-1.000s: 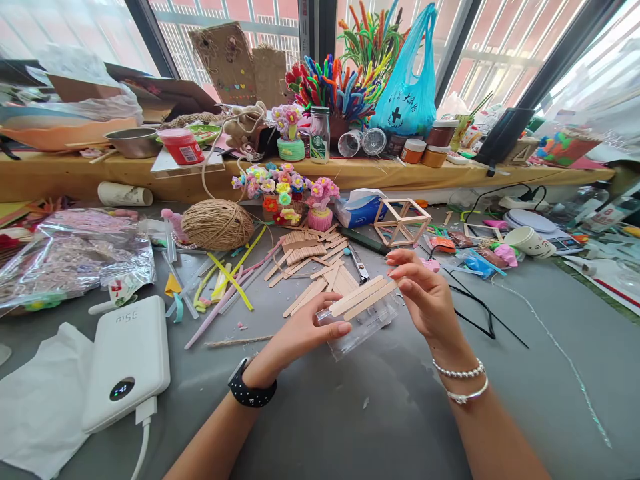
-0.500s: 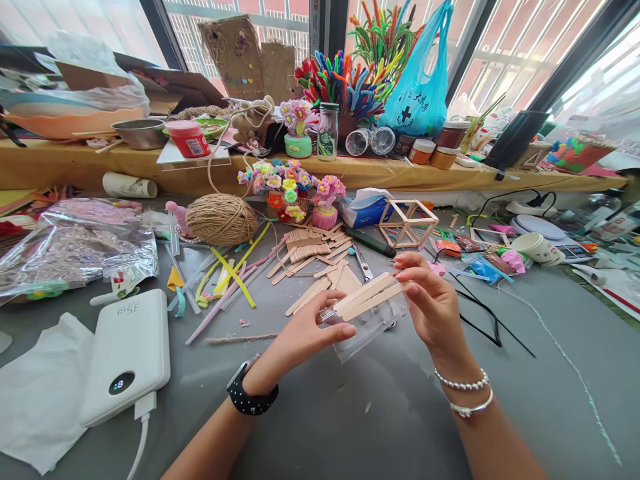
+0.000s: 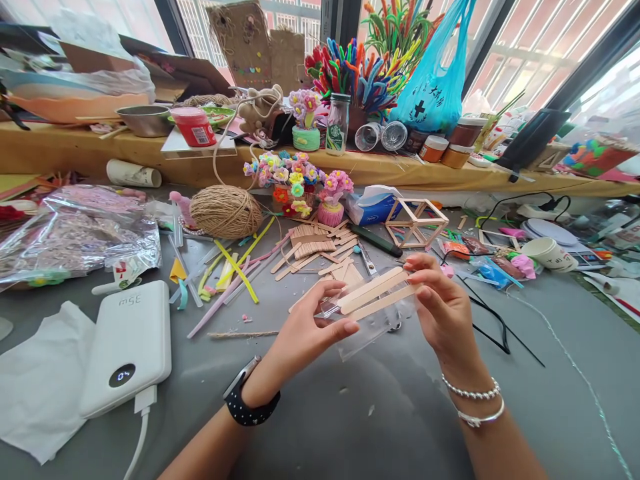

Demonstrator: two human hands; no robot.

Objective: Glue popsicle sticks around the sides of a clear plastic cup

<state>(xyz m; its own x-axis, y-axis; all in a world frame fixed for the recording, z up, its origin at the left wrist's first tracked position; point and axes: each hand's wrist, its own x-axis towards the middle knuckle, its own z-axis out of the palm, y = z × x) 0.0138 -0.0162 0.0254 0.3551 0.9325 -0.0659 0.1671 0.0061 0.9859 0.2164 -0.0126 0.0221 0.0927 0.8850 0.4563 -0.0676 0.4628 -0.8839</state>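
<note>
A power bank [image 3: 127,347] lies at the table's [image 3: 350,427] left. The left hand [image 3: 305,333] pinches one end of the sticks [image 3: 375,297] over a clear box [image 3: 373,320]; the right hand [image 3: 443,307] grips the other end.

A craft workshop: the grey bench [image 3: 350,413] is strewn with flat wooden craft sticks [image 3: 310,243], a ball of brown twine [image 3: 226,211] and bright pipe-cleaner flowers [image 3: 295,180].

Two hands [image 3: 310,327] — three held sticks [image 3: 375,293].
</note>
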